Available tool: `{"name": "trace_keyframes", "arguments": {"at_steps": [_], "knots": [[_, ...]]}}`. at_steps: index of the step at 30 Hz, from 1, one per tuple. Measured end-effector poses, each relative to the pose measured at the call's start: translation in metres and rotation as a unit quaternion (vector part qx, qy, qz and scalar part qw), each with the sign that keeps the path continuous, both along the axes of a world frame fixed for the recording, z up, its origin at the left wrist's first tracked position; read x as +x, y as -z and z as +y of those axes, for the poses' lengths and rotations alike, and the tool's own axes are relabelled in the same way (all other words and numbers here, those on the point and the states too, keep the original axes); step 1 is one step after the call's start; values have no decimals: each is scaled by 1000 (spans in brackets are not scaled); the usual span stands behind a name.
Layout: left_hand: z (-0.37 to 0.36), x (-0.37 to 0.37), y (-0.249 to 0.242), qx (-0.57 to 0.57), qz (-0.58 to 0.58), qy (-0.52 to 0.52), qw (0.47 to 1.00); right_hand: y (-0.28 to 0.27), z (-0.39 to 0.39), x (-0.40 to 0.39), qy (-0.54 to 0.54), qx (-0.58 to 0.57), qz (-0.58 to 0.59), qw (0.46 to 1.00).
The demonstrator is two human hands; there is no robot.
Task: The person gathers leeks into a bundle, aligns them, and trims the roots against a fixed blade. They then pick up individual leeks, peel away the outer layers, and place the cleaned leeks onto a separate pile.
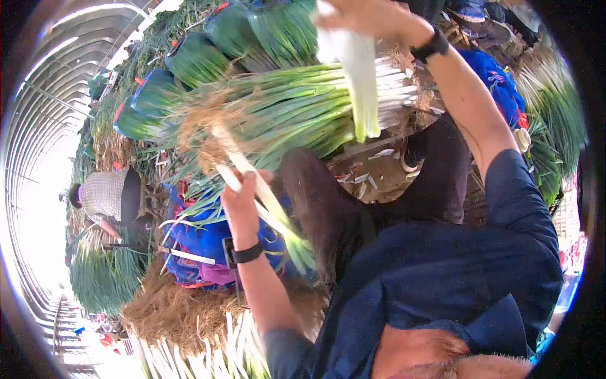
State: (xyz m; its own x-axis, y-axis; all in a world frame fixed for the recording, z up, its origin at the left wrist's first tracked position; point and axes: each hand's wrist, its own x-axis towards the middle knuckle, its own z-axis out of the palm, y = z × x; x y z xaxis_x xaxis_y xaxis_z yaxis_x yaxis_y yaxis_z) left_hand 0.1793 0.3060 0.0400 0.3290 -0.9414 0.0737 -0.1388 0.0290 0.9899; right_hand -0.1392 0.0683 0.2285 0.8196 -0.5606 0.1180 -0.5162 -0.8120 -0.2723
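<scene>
Between the fingers of my left hand [241, 201] are two green onion stalks [273, 205], their brown roots [211, 126] pointing up and away from me and their leafy ends near my knee. My right hand [375, 19], smeared by motion, is raised at the top. From it hangs a broad white and pale green piece of onion stalk [363, 88]; the fingertips are unclear. Beyond my knees lies a large pile of long green onions [297, 104], white ends to the right, passing behind the hanging piece.
Bundled green onions [281, 31] stand behind the pile. Blue netting [202, 243] and a heap of rooty onions [177, 309] lie at left. Another person [104, 196] bends over onions at far left. Peeled scraps [363, 180] litter the ground between my legs.
</scene>
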Motion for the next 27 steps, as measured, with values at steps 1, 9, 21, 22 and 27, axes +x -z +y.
{"name": "trace_keyframes", "arguments": {"at_steps": [1,9,21,22,27], "knots": [[1,8,-5,-25,-14,-4,1000,69,13,-7,-142,-374,-99,911],[-5,-7,-41,-69,-33,-8,997,230,83,85,-51,19,-163,985],[4,0,-56,-147,-49,76,985,212,139,179,-137,170,-392,894],[3,-4,-56,-157,-32,68,985,214,139,180,-137,216,-402,879],[-1,-5,-69,-174,-23,48,983,201,156,178,-113,335,-443,824]]}}
